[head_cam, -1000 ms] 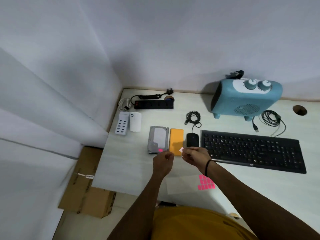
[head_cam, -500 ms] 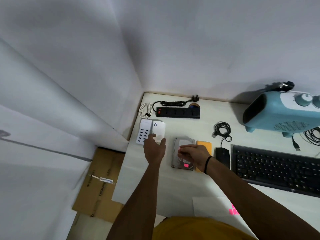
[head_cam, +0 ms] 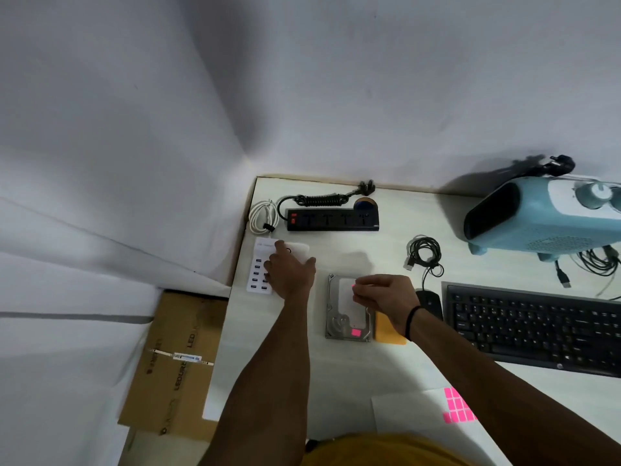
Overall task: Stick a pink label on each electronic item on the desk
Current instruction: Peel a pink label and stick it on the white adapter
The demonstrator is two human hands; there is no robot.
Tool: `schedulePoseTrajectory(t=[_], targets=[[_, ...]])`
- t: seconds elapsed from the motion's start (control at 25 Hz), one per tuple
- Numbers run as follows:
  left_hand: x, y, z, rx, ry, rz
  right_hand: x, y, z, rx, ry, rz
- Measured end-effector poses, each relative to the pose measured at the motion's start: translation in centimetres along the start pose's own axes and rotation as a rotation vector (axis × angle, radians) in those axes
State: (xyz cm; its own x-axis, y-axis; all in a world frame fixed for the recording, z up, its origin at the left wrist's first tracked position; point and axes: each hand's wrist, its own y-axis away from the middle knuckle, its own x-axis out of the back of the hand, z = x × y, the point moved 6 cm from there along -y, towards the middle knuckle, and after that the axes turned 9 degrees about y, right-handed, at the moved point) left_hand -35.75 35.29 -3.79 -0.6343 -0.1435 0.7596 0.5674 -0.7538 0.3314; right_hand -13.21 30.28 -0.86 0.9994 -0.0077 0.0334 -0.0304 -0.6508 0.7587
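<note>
My right hand (head_cam: 386, 297) pinches a small pink label (head_cam: 353, 286) at its fingertips, above the grey hard drive (head_cam: 347, 309). That drive carries a pink label (head_cam: 356, 332) near its front edge. My left hand (head_cam: 290, 274) lies over a white rounded device (head_cam: 300, 247), fingers on its left side and thumb on its right. A white multi-port USB hub (head_cam: 257, 272) sits just left of it, partly under my fingers. An orange power bank (head_cam: 388, 331) lies partly hidden under my right wrist. The sheet of pink labels (head_cam: 457, 406) is at the front right.
A black power strip (head_cam: 332, 219) and a coiled white cable (head_cam: 263, 215) lie at the back. A black mouse (head_cam: 430, 302), keyboard (head_cam: 531, 327), black cable coil (head_cam: 424, 253) and blue heater (head_cam: 544, 220) are to the right. A cardboard box (head_cam: 174, 358) sits below the desk's left edge.
My left hand moved forward and left onto the white rounded device. My right hand, with the pink label, shifted left from the orange power bank over the hard drive. The view panned left.
</note>
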Motion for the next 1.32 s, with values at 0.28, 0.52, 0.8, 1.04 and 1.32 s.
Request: schedulePoseTrajectory(t=[0.28, 0.52, 0.8, 1.04, 1.32], targets=[[1.2, 3.0, 0.8, 0.163, 0.598, -0.044, 0.0, 0.6, -2.6, 0.099, 0.071, -0.054], [0.9, 8.4, 2.8, 0.039, 0.957, -0.38, 0.6, 4.0, -7.1, 0.353, 0.198, -0.134], [3.0, 14.6, 7.1, -0.153, 0.994, -0.568, 3.8, 9.1, -10.0, 0.535, 0.412, -0.001], [4.0, 18.0, 9.0, -0.202, 0.946, -0.603, 5.4, 12.1, -11.2, 0.609, 0.512, 0.115], [4.8, 19.6, 9.4, -0.187, 1.026, -0.553, 6.2, 13.1, -11.7, 0.615, 0.563, 0.244]])
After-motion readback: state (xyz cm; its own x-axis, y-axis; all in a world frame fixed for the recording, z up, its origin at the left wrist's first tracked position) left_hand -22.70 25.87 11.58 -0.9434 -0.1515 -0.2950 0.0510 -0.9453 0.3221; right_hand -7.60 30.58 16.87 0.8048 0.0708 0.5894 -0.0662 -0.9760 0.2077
